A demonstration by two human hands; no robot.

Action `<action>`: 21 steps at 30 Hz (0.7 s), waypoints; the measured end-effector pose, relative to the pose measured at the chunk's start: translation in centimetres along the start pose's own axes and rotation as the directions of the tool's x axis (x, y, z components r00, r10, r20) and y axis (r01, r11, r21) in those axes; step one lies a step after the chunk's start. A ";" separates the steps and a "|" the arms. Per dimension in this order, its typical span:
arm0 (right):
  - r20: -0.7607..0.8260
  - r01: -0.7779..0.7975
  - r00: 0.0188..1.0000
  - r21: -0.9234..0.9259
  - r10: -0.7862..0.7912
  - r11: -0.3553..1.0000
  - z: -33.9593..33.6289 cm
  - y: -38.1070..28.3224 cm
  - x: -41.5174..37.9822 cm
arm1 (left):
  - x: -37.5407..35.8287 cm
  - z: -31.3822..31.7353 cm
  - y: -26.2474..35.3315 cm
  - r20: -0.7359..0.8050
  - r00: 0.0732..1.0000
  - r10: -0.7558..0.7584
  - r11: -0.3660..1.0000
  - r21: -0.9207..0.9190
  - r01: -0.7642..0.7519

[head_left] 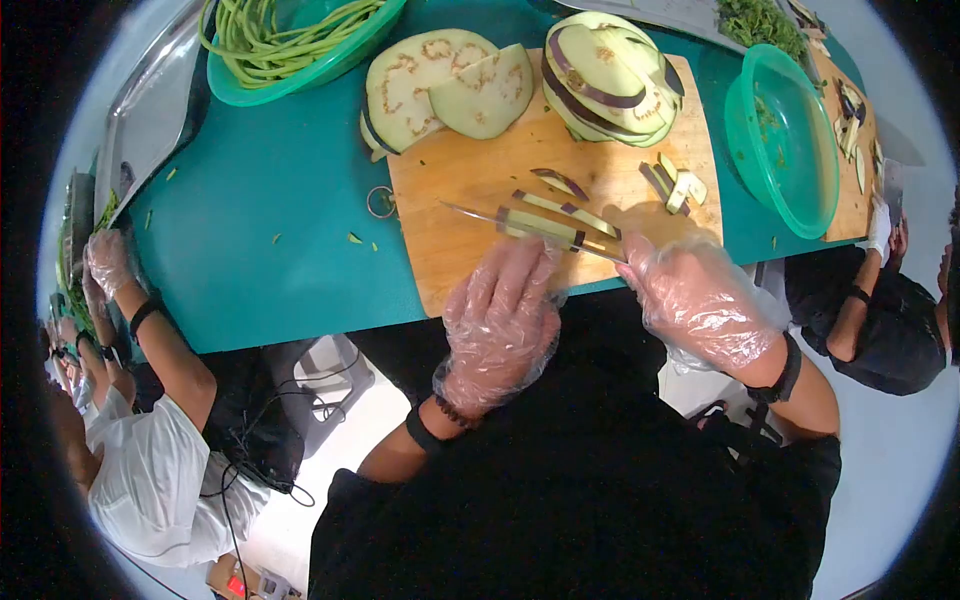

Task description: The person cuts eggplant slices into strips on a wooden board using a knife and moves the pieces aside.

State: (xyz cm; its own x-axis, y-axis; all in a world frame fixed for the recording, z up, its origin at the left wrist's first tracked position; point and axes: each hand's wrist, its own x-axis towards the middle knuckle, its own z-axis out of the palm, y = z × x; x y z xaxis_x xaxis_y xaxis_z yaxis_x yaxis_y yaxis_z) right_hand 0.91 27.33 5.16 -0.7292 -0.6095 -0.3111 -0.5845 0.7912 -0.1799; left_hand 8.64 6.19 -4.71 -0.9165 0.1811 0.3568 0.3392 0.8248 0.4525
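Note:
My right hand [705, 305], in a clear plastic glove, is closed around the handle of a knife [470, 212]. The blade points left over the wooden cutting board [440, 250], lying along an eggplant strip [540, 228]. My gloved left hand [503, 318] has its fingertips together on the near side of that strip, pressing it by the blade. Just beyond lie more cut eggplant strips [590, 219] and a curved piece with purple skin [560, 183]. Short eggplant pieces [675, 188] sit at the board's right. The knife handle is hidden in my right hand.
Behind are stacked eggplant slices [610, 75] and large round slices [420, 85]. A green bowl [262, 95] of long beans stands left, another green bowl [783, 150] right. Metal trays flank the table. One co-worker's gloved hand [108, 260] is at left; another person [865, 310] works at right.

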 end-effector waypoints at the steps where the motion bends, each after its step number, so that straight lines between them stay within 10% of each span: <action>1: 0.004 0.002 1.000 0.000 -0.002 1.000 -0.1 0.0 0.0 | 0.0 0.0 0.1 -0.002 1.000 0.000 1.000 0.005 0.000; 21: -0.041 0.025 0.999 0.081 -0.022 0.996 0.8 0.2 2.6 | -0.1 0.0 0.3 0.012 0.999 -0.042 0.999 -0.017 0.042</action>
State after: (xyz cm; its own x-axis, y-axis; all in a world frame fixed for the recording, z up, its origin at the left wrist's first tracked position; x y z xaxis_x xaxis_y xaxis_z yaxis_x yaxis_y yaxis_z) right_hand -0.80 25.95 3.58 -0.7304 -0.6281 -0.2684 -0.5718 0.7772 -0.2627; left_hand 8.78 6.42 -4.62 -0.9322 0.1529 0.3280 0.3040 0.8226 0.4805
